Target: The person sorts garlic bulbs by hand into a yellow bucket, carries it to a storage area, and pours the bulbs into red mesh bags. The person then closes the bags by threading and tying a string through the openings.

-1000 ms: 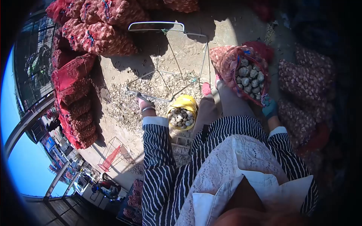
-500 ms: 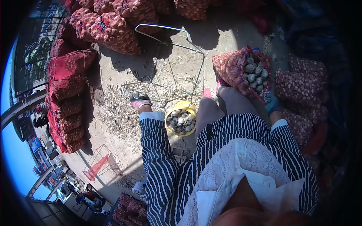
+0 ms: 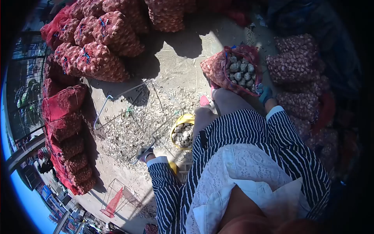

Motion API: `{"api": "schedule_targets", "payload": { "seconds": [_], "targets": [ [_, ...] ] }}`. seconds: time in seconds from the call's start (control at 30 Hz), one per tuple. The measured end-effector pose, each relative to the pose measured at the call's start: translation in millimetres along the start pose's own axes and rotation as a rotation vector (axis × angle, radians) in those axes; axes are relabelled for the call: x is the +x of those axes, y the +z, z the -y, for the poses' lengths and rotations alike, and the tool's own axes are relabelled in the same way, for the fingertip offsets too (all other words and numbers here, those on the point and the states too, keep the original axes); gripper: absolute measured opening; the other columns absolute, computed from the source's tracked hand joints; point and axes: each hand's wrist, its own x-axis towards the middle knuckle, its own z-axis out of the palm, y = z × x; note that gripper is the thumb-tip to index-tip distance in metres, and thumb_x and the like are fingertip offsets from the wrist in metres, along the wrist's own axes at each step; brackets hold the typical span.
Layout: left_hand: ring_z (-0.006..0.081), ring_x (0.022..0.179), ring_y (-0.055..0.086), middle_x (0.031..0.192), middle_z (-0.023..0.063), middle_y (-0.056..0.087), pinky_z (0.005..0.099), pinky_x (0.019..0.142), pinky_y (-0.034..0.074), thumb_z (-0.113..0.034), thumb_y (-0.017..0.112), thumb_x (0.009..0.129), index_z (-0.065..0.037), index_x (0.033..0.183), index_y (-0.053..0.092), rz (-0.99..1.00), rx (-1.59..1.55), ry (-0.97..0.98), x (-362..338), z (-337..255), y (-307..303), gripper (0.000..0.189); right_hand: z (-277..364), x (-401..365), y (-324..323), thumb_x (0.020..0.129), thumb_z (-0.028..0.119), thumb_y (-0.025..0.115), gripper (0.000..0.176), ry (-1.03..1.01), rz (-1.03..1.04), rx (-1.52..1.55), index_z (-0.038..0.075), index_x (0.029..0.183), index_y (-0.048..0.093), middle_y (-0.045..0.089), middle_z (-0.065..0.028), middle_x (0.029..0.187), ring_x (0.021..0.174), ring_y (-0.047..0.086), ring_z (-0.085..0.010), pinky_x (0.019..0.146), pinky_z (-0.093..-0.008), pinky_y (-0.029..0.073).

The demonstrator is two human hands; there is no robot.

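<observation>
My left hand (image 3: 145,154), in a grey and pink glove, is closed round one end of a bent metal wire frame (image 3: 154,137). The frame stands tilted over the ground, left of a yellow bucket (image 3: 186,118) that holds garlic bulbs (image 3: 183,135). At the right, my right hand (image 3: 266,94) wears a teal glove and grips the rim of a red mesh bag (image 3: 212,68). That bag lies beyond my knees with its mouth open, showing more garlic bulbs (image 3: 241,70). The fingertips of my right hand are partly hidden by the mesh.
Full red mesh sacks (image 3: 113,33) are piled at the far left, and a row of sacks (image 3: 72,132) runs down the left side. More sacks (image 3: 294,64) lie at the right. Dry peelings (image 3: 128,136) cover the ground. Another wire stand (image 3: 115,202) with red mesh is at the lower left.
My left hand has drawn the wire frame back towards me, turning and tilting it. My right hand keeps its hold on the mesh bag. The whole view has shifted.
</observation>
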Motion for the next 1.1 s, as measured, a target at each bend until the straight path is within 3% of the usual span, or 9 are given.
{"api": "schedule_targets", "payload": {
  "seconds": [0.13,0.17,0.23,0.33,0.5,0.73,0.97,1.07,1.1],
  "targets": [
    [0.0212,0.141,0.027,0.154,0.0086,0.024,0.0438,0.113,0.018,-0.063,0.035,0.086,-0.013,0.146,0.033,-0.065,-1.935,-0.219,-16,23,-5,0.078,-3,-9,7,0.087,0.008,0.046,0.013,-0.035,-0.089,0.002,0.012,0.078,0.055,0.054,-0.0003,0.064,0.047,0.046,-0.0116,0.046,-0.0247,0.038],
    [0.0212,0.141,0.027,0.154,0.0086,0.024,0.0438,0.113,0.018,-0.063,0.035,0.086,-0.013,0.146,0.033,-0.078,-1.916,-0.227,-30,30,-18,0.078,-3,-6,4,0.087,0.008,0.046,0.013,-0.041,-0.102,0.018,0.012,0.078,0.055,0.054,-0.0003,0.064,0.047,0.046,-0.0116,0.046,-0.0247,0.038],
    [0.0241,0.129,0.037,0.143,0.0097,0.041,0.0407,0.106,0.027,-0.059,0.047,0.085,-0.015,0.143,0.036,-0.699,-3.259,-0.566,-90,46,-56,0.073,-8,4,-3,0.088,0.009,0.045,0.014,0.004,-0.066,-0.031,0.012,0.079,0.055,0.055,-0.0001,0.064,0.047,0.047,-0.0117,0.045,-0.0251,0.038],
    [0.0277,0.126,0.038,0.142,0.0135,0.038,0.0392,0.106,0.029,-0.053,0.059,0.084,-0.009,0.144,0.030,-1.188,-3.886,-0.009,-205,117,-132,0.080,-7,-12,12,0.089,0.008,0.042,0.019,-0.017,-0.146,0.003,0.012,0.076,0.055,0.051,0.0013,0.061,0.046,0.043,-0.0098,0.045,-0.0230,0.036],
    [0.0315,0.139,0.024,0.151,0.0232,0.021,0.0382,0.113,0.022,-0.043,0.063,0.088,0.005,0.146,0.015,-1.831,-2.999,0.571,-298,216,-254,0.089,-8,-31,24,0.090,0.006,0.040,0.021,-0.013,-0.227,0.121,0.010,0.075,0.054,0.050,0.0012,0.062,0.047,0.040,-0.0094,0.046,-0.0221,0.034],
    [0.0363,0.140,0.021,0.149,0.0264,0.022,0.0382,0.115,0.019,-0.049,0.070,0.077,0.007,0.145,0.015,-1.888,-2.266,0.432,-333,339,-362,0.104,-21,-30,10,0.089,0.007,0.042,0.018,-0.038,-0.278,0.212,0.004,0.084,0.059,0.052,-0.0014,0.068,0.053,0.044,-0.0122,0.055,-0.0269,0.041],
    [0.0352,0.128,0.040,0.138,0.0216,0.042,0.0357,0.106,0.033,-0.034,0.057,0.091,0.000,0.140,0.035,-2.025,-1.531,0.373,-313,405,-411,0.063,-57,-25,-32,0.086,0.009,0.044,0.024,-0.173,-0.167,0.307,-0.001,0.099,0.061,0.062,-0.0067,0.083,0.065,0.052,-0.0156,0.071,-0.0311,0.048],
    [0.0311,0.122,0.046,0.135,0.0158,0.047,0.0379,0.103,0.037,-0.024,0.049,0.095,-0.003,0.138,0.037,-2.004,-1.942,0.740,-318,406,-421,0.049,-55,-25,-22,0.089,0.011,0.044,0.025,-0.173,-0.245,0.363,-0.001,0.104,0.061,0.061,-0.0075,0.089,0.074,0.055,-0.0169,0.079,-0.0325,0.048],
    [0.0277,0.120,0.048,0.134,0.0126,0.048,0.0397,0.102,0.038,-0.031,0.045,0.096,-0.003,0.134,0.040,-2.154,-1.782,0.434,-358,397,-407,0.047,-54,-27,-19,0.091,0.012,0.044,0.025,-0.189,-0.278,0.390,0.000,0.105,0.060,0.061,-0.0075,0.090,0.077,0.055,-0.0174,0.081,-0.0328,0.048]
  ]
}}
